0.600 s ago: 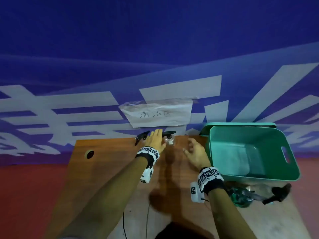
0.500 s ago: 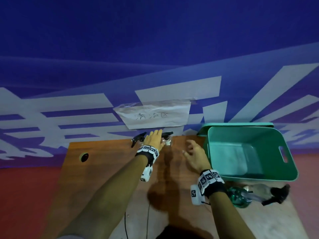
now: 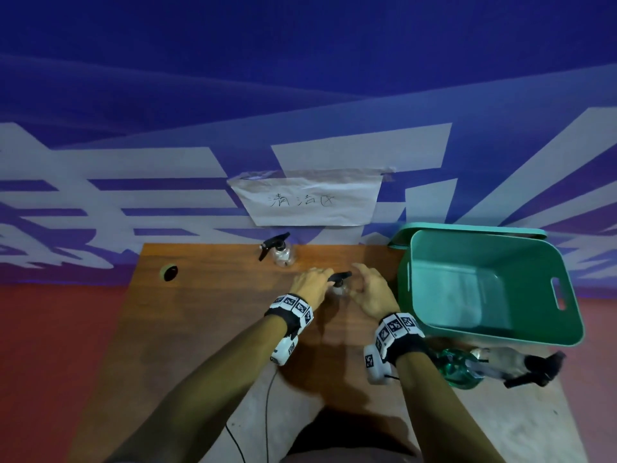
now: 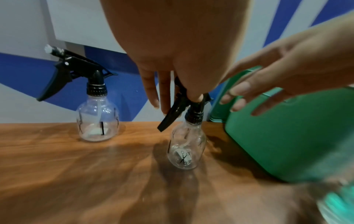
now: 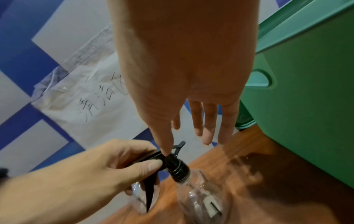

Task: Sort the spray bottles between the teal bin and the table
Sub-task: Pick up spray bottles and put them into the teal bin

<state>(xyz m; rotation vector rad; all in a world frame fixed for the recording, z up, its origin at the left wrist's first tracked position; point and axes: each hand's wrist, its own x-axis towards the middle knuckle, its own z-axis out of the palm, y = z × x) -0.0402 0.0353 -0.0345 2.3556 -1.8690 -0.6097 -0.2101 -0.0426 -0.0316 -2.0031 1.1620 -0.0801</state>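
Note:
My left hand [image 3: 329, 279] [image 4: 180, 103] pinches the black spray head of a small clear spray bottle [image 3: 340, 288] [image 4: 184, 153] [image 5: 201, 197] over the middle of the wooden table [image 3: 207, 312]. The bottle hangs tilted; whether its base touches the table I cannot tell. My right hand [image 3: 360, 279] [image 5: 203, 133] hovers with straight, spread fingers just right of that bottle, holding nothing. A second clear spray bottle [image 3: 282, 253] [image 4: 97, 125] stands upright at the table's back edge. The teal bin [image 3: 494, 332] [image 4: 287, 136] [image 5: 306, 106] stands at the right with nothing visible inside.
In front of the bin lie a green bottle [image 3: 459, 365] and a clear bottle with a black spray head [image 3: 521, 364]. A paper sign [image 3: 310, 202] is taped to the blue-and-white wall behind. A cable hole [image 3: 170, 272] sits at the table's left.
My left hand has drawn one clear bottle from the back edge toward me, away from the other bottle. My right hand has closed in beside it.

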